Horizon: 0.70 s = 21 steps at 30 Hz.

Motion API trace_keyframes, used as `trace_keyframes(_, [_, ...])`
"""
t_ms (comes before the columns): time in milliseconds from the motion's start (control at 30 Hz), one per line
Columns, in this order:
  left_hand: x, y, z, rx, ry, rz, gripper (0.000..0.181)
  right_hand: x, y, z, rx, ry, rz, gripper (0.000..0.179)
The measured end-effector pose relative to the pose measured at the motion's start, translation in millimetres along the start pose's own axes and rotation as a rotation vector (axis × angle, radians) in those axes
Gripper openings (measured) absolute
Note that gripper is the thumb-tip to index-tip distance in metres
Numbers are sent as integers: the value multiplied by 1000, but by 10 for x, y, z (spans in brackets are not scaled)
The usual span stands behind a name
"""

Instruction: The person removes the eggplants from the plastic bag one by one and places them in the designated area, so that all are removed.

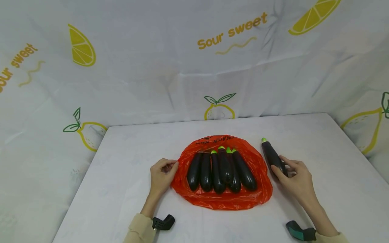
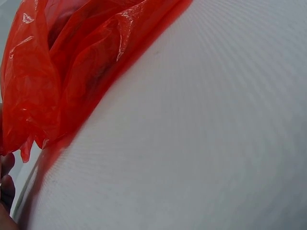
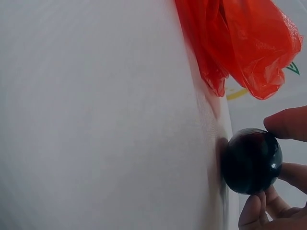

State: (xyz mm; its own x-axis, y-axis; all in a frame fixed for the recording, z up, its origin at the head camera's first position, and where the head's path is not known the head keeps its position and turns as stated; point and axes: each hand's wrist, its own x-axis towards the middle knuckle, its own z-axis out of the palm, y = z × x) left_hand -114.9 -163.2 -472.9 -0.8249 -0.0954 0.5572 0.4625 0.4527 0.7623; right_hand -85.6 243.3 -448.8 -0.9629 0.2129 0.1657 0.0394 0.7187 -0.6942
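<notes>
Several dark eggplants [image 1: 225,168] with green stem ends lie side by side on an opened red plastic bag [image 1: 225,201]. My left hand [image 1: 162,176] pinches the bag's left rim between thumb and fingers; in the left wrist view only its fingertips show at the edge, beside the red plastic [image 2: 91,72]. To the right of the bag, my right hand [image 1: 296,177] grips the lower end of a single eggplant [image 1: 271,155], whose green tip points away from me. From the right wrist view, that eggplant's rounded end [image 3: 252,161] sits between thumb and fingers, close to the table surface.
A white cloth covers the table [image 1: 121,162]. Behind it hangs a white curtain [image 1: 146,67] printed with lemons and lettering. Black camera mounts [image 1: 164,222] are strapped to both wrists, over or beside beige sleeves [image 1: 140,229].
</notes>
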Motion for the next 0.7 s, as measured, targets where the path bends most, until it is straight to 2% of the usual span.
trace_keyframes(167, [20,103,-26,-8,-1,5,9,9,18,8,-7,2,3,54])
trace_keyframes(700, [22,90,-22,-23,5,8,9,-6,-23,-14,3,67,-8,49])
